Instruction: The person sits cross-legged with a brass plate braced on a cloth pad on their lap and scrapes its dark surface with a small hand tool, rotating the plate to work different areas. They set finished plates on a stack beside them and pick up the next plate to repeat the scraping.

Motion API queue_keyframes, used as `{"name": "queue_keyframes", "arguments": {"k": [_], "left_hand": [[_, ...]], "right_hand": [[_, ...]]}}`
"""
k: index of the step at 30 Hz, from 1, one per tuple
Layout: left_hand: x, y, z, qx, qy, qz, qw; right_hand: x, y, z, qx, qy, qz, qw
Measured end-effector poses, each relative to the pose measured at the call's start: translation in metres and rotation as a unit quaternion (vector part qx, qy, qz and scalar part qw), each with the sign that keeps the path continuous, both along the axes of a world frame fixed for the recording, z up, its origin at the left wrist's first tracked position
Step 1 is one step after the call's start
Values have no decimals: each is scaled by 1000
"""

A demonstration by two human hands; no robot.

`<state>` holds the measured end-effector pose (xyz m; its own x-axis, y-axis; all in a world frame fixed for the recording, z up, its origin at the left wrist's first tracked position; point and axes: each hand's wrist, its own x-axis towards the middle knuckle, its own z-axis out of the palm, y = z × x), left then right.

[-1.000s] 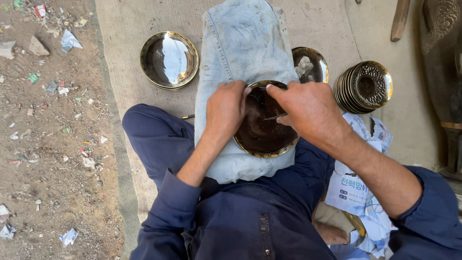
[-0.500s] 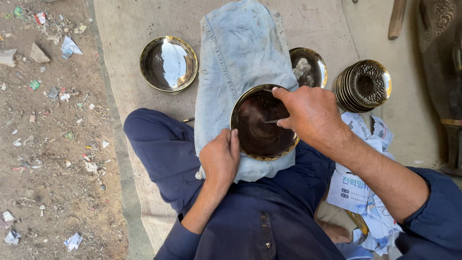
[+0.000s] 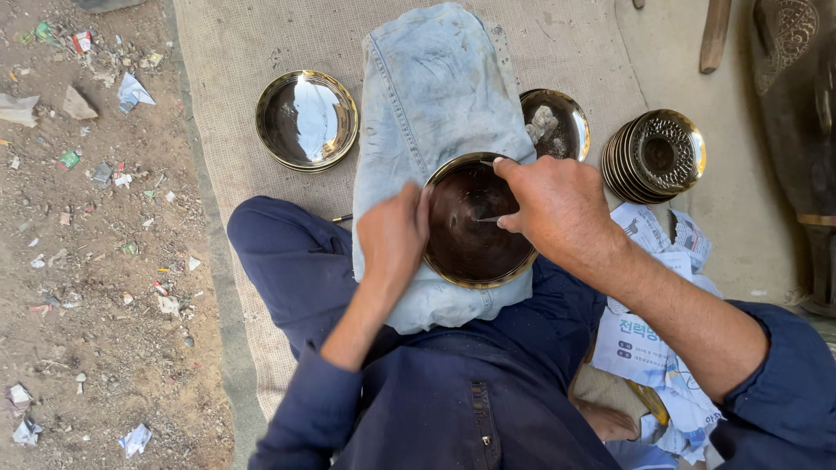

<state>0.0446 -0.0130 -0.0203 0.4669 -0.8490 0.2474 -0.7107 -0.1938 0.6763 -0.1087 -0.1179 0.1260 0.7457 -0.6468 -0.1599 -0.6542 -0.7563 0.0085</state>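
Observation:
A dark brass plate (image 3: 470, 235) with a golden rim lies on a pale denim cloth (image 3: 431, 96) spread over my outstretched leg. My left hand (image 3: 392, 239) grips the plate's left rim. My right hand (image 3: 557, 209) rests on its right side and pinches a thin metal tool (image 3: 489, 218) whose tip touches the plate's inside.
A shiny brass plate (image 3: 306, 120) lies on the woven mat (image 3: 226, 174) at upper left. Another plate with pale lumps (image 3: 557, 122) sits behind the cloth, and a stack of embossed plates (image 3: 657, 155) stands at right. Newspaper (image 3: 649, 339) lies under my right arm. Littered dirt (image 3: 87, 218) lies left.
My left hand moved off the plate's centre down to my lap, then back up to grip the left rim. The right hand stayed on the plate with the tool.

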Motion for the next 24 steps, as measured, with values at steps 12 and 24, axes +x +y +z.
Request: {"name": "queue_keyframes", "arguments": {"k": [12, 24], "left_hand": [[9, -38, 1, -84, -62, -53, 993], [-30, 57, 5, 73, 45, 51, 995]], "right_hand": [[11, 4, 2, -1, 70, 2, 998], [4, 11, 3, 7, 48, -24, 999]]}}
